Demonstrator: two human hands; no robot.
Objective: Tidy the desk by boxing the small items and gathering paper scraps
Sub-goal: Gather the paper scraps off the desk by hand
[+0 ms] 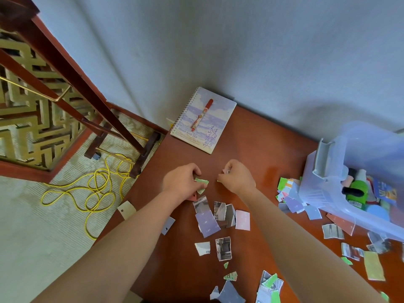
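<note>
Green paper scraps (202, 183) sit pinched in the left hand's (181, 182) curled fingers, over the red-brown desk (251, 138). The right hand (237, 178) pinches a small pinkish scrap (226, 171). Torn pieces (218, 215) lie below; the plastic box (323, 189) stands right.

Bare bench (269, 149) is open between notebook (209, 127) and translucent box (323, 193), plus a strip beyond the hands up to the wall (240, 51). Notebook with pen (202, 115) on top blocks the far left corner. Box fills the right side, with edge scraps (291, 199) bunched against its left side. Left hand (182, 182), green scrap (202, 183) in its grip, and right hand (238, 177), small scrap (225, 171) in its grip, sit mid-bench with a narrow gap between. Scrap cluster (218, 215) lies between the forearms, near litter (229, 289) lower down. Left bench edge is open to the floor (43, 215).
</note>
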